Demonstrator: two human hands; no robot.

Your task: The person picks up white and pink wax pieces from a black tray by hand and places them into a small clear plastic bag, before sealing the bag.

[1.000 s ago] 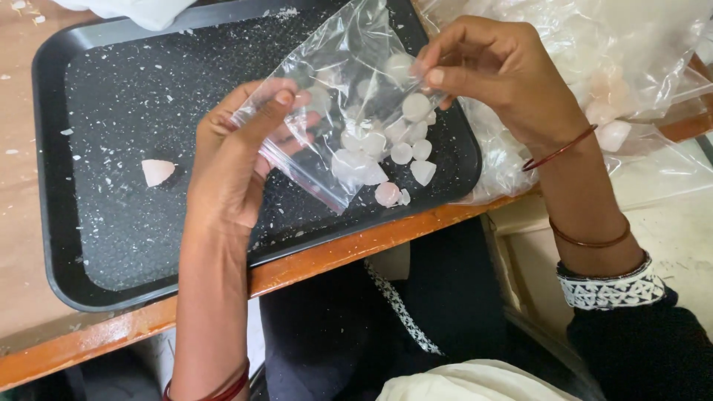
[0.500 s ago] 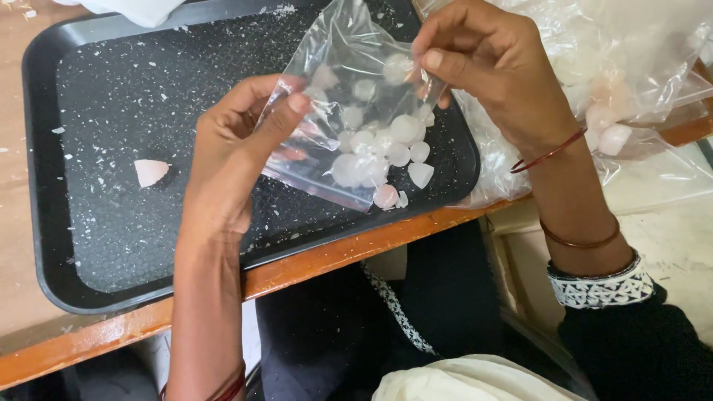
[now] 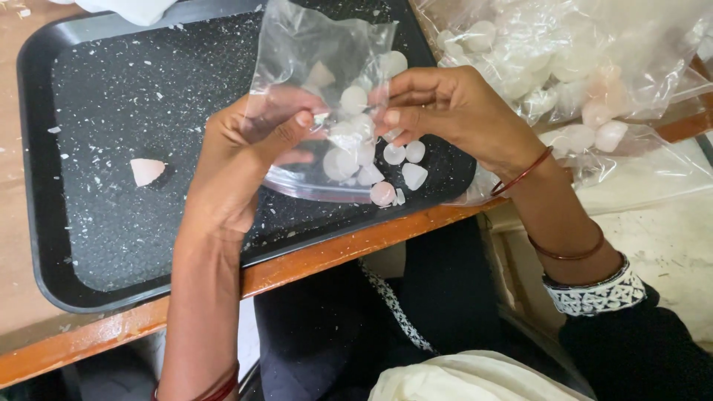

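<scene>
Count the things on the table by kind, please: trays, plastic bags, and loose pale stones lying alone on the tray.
Trays: 1
Plastic bags: 2, the small bag held by both hands and the big bag at the right
Loose stones: 1
Total: 4

One black tray (image 3: 44, 223), two clear bags (image 3: 297, 44), one loose stone (image 3: 146, 171)

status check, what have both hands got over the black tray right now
Left hand and right hand both pinch the small clear bag. Pale stones inside it. Nothing blocking; one loose stone lies apart on the black tray.
</scene>
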